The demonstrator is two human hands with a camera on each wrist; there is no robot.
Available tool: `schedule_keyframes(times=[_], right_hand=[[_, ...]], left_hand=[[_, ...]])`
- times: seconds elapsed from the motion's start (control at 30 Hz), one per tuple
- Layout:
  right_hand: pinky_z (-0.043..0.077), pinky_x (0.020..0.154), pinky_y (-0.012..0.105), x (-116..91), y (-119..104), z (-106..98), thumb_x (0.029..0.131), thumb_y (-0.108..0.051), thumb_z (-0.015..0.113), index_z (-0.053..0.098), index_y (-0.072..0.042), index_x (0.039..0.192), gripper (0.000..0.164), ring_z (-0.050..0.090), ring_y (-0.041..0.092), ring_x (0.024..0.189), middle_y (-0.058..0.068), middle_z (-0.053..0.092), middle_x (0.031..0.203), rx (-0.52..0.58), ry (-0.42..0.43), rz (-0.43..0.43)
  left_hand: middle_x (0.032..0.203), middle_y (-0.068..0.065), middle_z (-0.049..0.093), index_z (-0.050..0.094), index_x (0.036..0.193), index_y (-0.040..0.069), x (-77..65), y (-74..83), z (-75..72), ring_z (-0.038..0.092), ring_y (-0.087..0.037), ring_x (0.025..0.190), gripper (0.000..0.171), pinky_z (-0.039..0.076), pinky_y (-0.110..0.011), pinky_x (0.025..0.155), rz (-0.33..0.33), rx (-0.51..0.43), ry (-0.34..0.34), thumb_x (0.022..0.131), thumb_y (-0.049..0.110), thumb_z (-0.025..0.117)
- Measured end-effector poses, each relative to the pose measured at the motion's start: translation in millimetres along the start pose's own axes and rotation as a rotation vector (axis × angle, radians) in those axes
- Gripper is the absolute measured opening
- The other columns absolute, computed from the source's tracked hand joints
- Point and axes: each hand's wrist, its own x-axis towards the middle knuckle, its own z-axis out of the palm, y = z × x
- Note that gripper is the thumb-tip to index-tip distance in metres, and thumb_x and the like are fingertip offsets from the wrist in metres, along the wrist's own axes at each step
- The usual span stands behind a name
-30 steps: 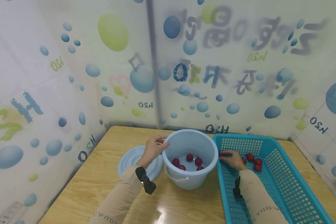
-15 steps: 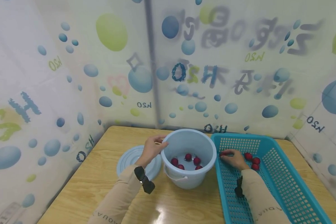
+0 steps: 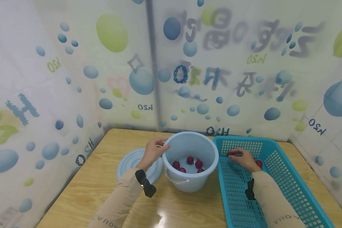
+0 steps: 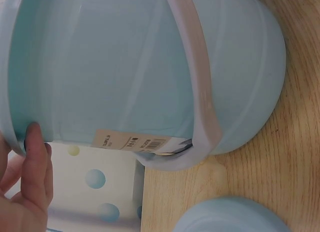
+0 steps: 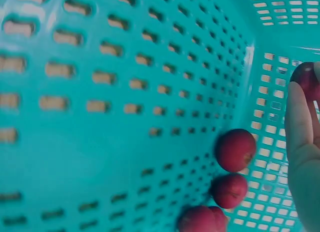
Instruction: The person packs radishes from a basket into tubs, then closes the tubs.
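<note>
In the head view my left hand [image 3: 153,152] grips the left rim of a pale blue bucket [image 3: 189,184]. The left wrist view shows its fingertips [image 4: 35,134] under the bucket's lip, above the hanging handle [image 4: 197,62]. Several small round dark-red fruits [image 3: 198,164] lie on the bucket's floor. My right hand [image 3: 243,159], inside a turquoise perforated basket [image 3: 302,186], pinches one red fruit [image 5: 304,80] between thumb and fingers. Several more red fruits [image 5: 235,150] lie on the basket floor near its side wall, mostly hidden by the hand in the head view.
A pale blue round lid [image 3: 126,164] lies flat on the wooden table [image 3: 82,190], left of the bucket and partly behind the left forearm. The basket stands close to the bucket's right side. A patterned wall covering [image 3: 125,95] rises behind the table.
My right hand, with the fruit in its fingers, has shifted right and slightly up from the basket's left wall. The left hand keeps its hold on the bucket rim.
</note>
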Motion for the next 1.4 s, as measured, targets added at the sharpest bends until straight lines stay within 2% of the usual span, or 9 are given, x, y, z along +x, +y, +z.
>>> schedule_keyframes(times=[0.13, 0.23, 0.33, 0.5, 0.57, 0.87, 1.13, 1.2, 1.4], right_hand=[[0.048, 0.076, 0.049, -24, -43, -17, 0.085, -0.020, 0.059, 0.051, 0.003, 0.112, 0.036, 0.051, 0.037, 0.101, 0.024, 0.053, 0.111, 0.025, -0.036, 0.001], [0.048, 0.074, 0.050, -23, -43, -21, 0.084, -0.021, 0.060, 0.051, 0.002, 0.112, 0.038, 0.051, 0.038, 0.101, 0.024, 0.053, 0.111, 0.017, -0.033, -0.013], [0.048, 0.074, 0.050, -11, -26, -21, 0.082, -0.028, 0.062, 0.051, 0.001, 0.112, 0.042, 0.052, 0.039, 0.100, 0.023, 0.054, 0.110, 0.014, -0.026, -0.044], [0.049, 0.073, 0.049, 28, 31, -12, 0.078, -0.048, 0.060, 0.053, -0.011, 0.109, 0.049, 0.055, 0.032, 0.097, 0.012, 0.056, 0.107, -0.014, 0.015, -0.108], [0.049, 0.073, 0.047, 31, 35, -12, 0.076, -0.051, 0.059, 0.054, -0.014, 0.108, 0.050, 0.055, 0.030, 0.097, 0.009, 0.056, 0.107, -0.004, 0.032, -0.111], [0.046, 0.079, 0.050, -29, -67, -41, 0.083, -0.039, 0.058, 0.050, 0.001, 0.113, 0.051, 0.050, 0.039, 0.103, 0.022, 0.052, 0.112, 0.035, -0.043, -0.119], [0.046, 0.077, 0.048, -28, -63, -45, 0.082, -0.039, 0.060, 0.054, -0.004, 0.111, 0.045, 0.054, 0.031, 0.097, 0.015, 0.056, 0.108, 0.065, -0.011, -0.181], [0.042, 0.082, 0.052, -38, -79, -47, 0.082, -0.043, 0.057, 0.052, 0.000, 0.112, 0.053, 0.050, 0.037, 0.101, 0.020, 0.053, 0.111, 0.023, -0.016, -0.156], [0.044, 0.080, 0.048, -46, -92, -52, 0.085, -0.040, 0.055, 0.051, -0.001, 0.116, 0.050, 0.051, 0.032, 0.101, 0.018, 0.053, 0.113, -0.003, -0.019, -0.174]], left_hand=[[0.095, -0.011, 0.056, 0.061, 0.113, 0.012, 0.5, -0.6, 0.0, 0.057, -0.020, 0.080, 0.034, 0.053, -0.028, 0.058, 0.001, 0.004, 0.001, 0.080, 0.014, 0.065], [0.094, -0.011, 0.056, 0.061, 0.113, 0.012, 1.0, -0.9, 0.2, 0.057, -0.020, 0.079, 0.034, 0.053, -0.028, 0.058, -0.003, -0.004, 0.001, 0.080, 0.014, 0.065], [0.094, -0.011, 0.056, 0.061, 0.113, 0.012, 0.9, -0.7, 0.1, 0.057, -0.020, 0.079, 0.033, 0.053, -0.028, 0.058, -0.012, -0.008, 0.003, 0.080, 0.015, 0.065], [0.094, -0.011, 0.055, 0.061, 0.113, 0.012, 0.5, -0.7, -0.4, 0.057, -0.019, 0.077, 0.033, 0.053, -0.028, 0.057, -0.015, -0.006, 0.004, 0.080, 0.015, 0.065], [0.094, -0.011, 0.055, 0.061, 0.113, 0.012, 0.1, -0.9, -0.6, 0.057, -0.019, 0.078, 0.033, 0.053, -0.028, 0.058, -0.014, -0.007, 0.002, 0.080, 0.015, 0.065], [0.092, -0.011, 0.056, 0.061, 0.112, 0.010, -1.1, -2.5, -2.0, 0.058, -0.019, 0.076, 0.033, 0.053, -0.028, 0.057, 0.000, -0.016, 0.012, 0.079, 0.013, 0.065], [0.089, -0.011, 0.056, 0.062, 0.111, 0.009, 0.1, -1.8, 0.5, 0.059, -0.018, 0.074, 0.033, 0.053, -0.028, 0.056, 0.004, -0.045, 0.011, 0.078, 0.012, 0.066], [0.089, -0.011, 0.056, 0.062, 0.110, 0.009, 0.1, -1.6, 1.0, 0.059, -0.018, 0.074, 0.033, 0.053, -0.029, 0.056, 0.004, -0.045, 0.012, 0.078, 0.012, 0.066], [0.090, -0.011, 0.056, 0.062, 0.111, 0.009, -0.8, -0.8, 0.7, 0.058, -0.018, 0.074, 0.033, 0.053, -0.029, 0.057, 0.005, -0.044, 0.014, 0.078, 0.011, 0.066]])
